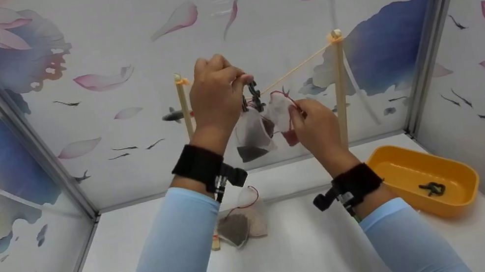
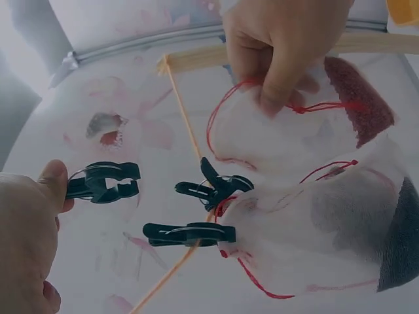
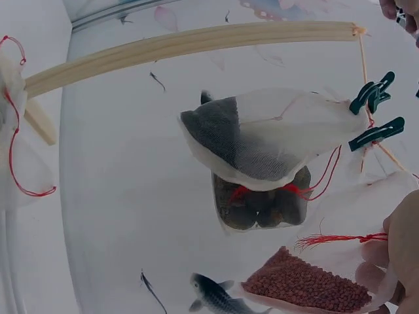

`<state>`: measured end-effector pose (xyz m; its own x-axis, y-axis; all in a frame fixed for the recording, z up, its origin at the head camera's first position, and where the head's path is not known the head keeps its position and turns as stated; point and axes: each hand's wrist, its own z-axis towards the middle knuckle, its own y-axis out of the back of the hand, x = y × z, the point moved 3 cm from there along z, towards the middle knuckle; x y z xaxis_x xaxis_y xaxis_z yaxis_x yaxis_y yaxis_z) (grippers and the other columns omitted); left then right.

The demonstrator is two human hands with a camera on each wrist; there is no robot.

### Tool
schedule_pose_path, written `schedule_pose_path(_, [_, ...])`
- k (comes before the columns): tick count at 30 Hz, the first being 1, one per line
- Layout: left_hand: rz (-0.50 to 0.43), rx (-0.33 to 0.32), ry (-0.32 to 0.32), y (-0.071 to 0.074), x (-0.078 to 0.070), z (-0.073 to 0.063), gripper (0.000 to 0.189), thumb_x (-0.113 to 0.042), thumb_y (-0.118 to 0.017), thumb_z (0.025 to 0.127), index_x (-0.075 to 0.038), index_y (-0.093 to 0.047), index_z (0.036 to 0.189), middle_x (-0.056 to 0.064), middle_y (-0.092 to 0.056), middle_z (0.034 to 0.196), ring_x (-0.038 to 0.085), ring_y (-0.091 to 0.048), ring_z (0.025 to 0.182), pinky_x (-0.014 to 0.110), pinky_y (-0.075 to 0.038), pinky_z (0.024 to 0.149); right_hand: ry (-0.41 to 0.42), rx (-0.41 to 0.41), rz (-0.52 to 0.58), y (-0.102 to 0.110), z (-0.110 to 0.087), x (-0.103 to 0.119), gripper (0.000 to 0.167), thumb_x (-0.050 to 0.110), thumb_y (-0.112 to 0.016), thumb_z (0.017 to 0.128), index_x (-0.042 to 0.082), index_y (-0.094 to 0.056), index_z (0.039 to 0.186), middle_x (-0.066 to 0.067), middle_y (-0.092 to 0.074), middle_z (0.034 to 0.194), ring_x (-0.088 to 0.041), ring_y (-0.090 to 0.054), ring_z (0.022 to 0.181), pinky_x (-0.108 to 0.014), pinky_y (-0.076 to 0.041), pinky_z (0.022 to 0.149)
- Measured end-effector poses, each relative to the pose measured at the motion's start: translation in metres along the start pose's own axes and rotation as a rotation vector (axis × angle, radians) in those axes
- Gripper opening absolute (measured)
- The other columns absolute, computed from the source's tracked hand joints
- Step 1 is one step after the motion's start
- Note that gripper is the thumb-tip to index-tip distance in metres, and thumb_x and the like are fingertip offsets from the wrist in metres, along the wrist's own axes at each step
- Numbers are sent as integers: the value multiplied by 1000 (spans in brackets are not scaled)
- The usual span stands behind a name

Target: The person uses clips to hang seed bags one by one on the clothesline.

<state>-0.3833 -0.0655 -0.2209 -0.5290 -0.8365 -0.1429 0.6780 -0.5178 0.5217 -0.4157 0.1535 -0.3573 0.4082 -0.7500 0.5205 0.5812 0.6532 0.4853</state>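
My left hand (image 1: 218, 95) pinches a dark green clothespin (image 2: 103, 182), its jaws spread with nothing between them. My right hand (image 1: 318, 127) holds the upper part of a white mesh drawstring bag (image 2: 255, 134) with red string and reddish-brown grains (image 3: 308, 281) in its bottom. Beside it, a mesh bag with dark fine contents (image 3: 216, 131) hangs from an orange cord (image 2: 182, 108). Two more green clothespins (image 2: 190, 234) grip at the cord by the bag tops. Partly hidden behind that bag is another bag with dark round lumps (image 3: 262, 212).
Wooden posts (image 1: 341, 88) hold up the cord at both ends. A yellow tray (image 1: 466, 171) with green clothespins (image 1: 433, 188) stands at the right. Filled mesh bags (image 1: 233, 231) lie on the white table, partly behind the left forearm. Printed panels enclose the space.
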Motion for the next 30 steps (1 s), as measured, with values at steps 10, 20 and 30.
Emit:
schedule_pose_path(10, [71,89,141,-38,-4,20,30,-46,-81,104,-19,-92,111,2,-69,114,27,-61,116,47,-50,91,-52,-121,35,0,9,-1,28,25,-70,114,1,-85,117,-17,-83,103,-36,-77,90,-53,-65,81])
schedule_pose_path(20, [42,111,198,-55,-9,16,33,-51,-80,101,-22,-92,109,-1,-69,119,24,-61,123,52,-46,102,-8,-144,45,-7,9,1,22,19,-74,112,4,-86,123,-15,-87,108,-33,-83,96,-50,-69,85])
schedule_pose_path(30, [104,139,173,-60,-13,15,29,-47,-79,104,-22,-92,111,1,-70,122,25,-62,123,53,-45,103,-22,-145,158,-10,8,-5,21,17,-75,111,4,-87,121,-15,-86,112,-35,-84,106,-51,-68,93])
